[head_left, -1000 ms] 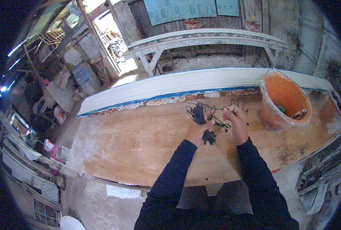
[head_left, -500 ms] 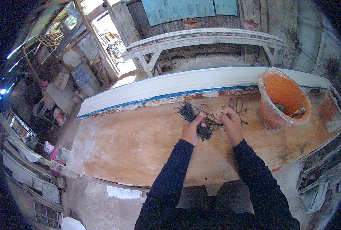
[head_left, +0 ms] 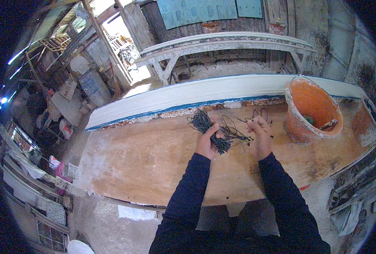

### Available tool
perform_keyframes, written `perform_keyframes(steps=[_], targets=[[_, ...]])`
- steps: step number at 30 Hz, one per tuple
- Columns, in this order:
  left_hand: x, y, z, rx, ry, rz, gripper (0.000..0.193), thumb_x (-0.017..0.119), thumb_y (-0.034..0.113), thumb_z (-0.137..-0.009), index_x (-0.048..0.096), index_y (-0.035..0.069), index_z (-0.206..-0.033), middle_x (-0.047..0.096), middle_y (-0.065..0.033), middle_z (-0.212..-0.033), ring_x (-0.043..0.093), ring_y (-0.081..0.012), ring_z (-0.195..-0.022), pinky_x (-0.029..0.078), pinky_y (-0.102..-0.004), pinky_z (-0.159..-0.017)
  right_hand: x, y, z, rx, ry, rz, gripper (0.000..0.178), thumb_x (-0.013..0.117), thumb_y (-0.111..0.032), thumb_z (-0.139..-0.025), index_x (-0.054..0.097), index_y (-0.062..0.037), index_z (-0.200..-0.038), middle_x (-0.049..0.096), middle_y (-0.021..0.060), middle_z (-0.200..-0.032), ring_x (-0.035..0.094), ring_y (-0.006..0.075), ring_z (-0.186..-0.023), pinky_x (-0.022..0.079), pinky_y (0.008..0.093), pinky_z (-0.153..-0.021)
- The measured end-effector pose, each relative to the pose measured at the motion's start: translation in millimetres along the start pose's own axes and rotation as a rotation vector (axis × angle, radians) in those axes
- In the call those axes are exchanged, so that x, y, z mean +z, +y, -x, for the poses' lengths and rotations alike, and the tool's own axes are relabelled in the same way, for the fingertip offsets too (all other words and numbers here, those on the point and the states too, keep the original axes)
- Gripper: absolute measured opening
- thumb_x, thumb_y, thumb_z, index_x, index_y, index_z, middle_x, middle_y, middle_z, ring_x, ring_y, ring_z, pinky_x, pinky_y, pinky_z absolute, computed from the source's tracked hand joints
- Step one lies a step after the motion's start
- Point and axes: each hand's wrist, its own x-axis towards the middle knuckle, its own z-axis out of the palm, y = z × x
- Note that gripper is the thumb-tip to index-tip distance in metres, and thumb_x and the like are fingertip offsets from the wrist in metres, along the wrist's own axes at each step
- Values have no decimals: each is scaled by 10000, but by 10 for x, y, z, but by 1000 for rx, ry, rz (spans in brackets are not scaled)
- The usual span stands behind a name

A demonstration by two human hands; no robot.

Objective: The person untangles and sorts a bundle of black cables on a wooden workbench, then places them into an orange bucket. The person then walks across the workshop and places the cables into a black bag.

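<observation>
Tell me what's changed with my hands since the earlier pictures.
Your left hand has moved left with the dark cord bundle, widening the gap to your right hand. Nothing was visibly picked up or released. The orange bucket and wooden tabletop stayed put.

Cord bundle (head_left: 202, 122): in the left hand (head_left: 206, 142), in front of the moulding (head_left: 188, 96).
Loose strands (head_left: 245, 138): between the left hand and the right hand (head_left: 260, 134).
Bucket (head_left: 298, 130): on the table (head_left: 137, 165), to the right of both hands, with items (head_left: 309, 120) inside.
Moulding: along the table's far edge, behind hands and bucket.
Bench (head_left: 230, 46): behind the table and moulding, in front of the back wall (head_left: 310, 19).
Doorway (head_left: 130, 55): left of the bench.
Barrel (head_left: 95, 87): left of the doorway, beyond the table's left end.
</observation>
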Motion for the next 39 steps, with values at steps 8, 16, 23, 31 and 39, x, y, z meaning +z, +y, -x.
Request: perform_keyframes(steps=[8, 16, 23, 31, 39], targets=[[31, -26, 43, 16, -16, -127, 262, 657, 216, -787, 547, 57, -962, 465, 12, -704, 453, -97, -546, 431, -266, -545, 88, 106, 137, -118, -197, 507, 191, 573, -114, -800, 466, -62, -650, 428, -26, -594, 388, 74, -552, 324, 240, -494], [4, 3, 45, -10, -16, -42, 244, 638, 279, -802, 533, 65, -854, 442, 13, -680, 443, -98, -547, 433, -286, -557, 23, 97, 67, 86, -140, 292, 400, 392, -354, -911, 569, -21, -777, 507, 5, -627, 458, 96, -578, 345, 218, -563], [107, 58, 99, -26, -64, -12, 204, 570, 299, -850, 509, 107, -816, 462, 35, -642, 413, -82, -511, 389, -269, -576, 63, 99, 36, 470, -326, 201, 589, 320, -521, -897, 591, -14, -1025, 558, 29, -722, 495, 123, -626, 374, 249, -595], [98, 61, 134, -79, -220, -50, 243, 573, 321, -840, 485, 99, -793, 421, 35, -645, 405, -89, -504, 398, -276, -582, 46, 185, 41, 416, -415, 209, 554, 372, -500, -893, 615, -9, -977, 609, 52, -835, 556, 139, -746, 416, 271, -678], [58, 50, 212, -151, -220, -231, 272, 621, 328, -796, 498, 86, -795, 451, 8, -659, 413, -90, -505, 401, -267, -561, 25, 175, 39, 211, -311, 220, 247, 632, -219, -806, 615, -19, -951, 623, 22, -804, 555, 90, -701, 428, 208, -578]])
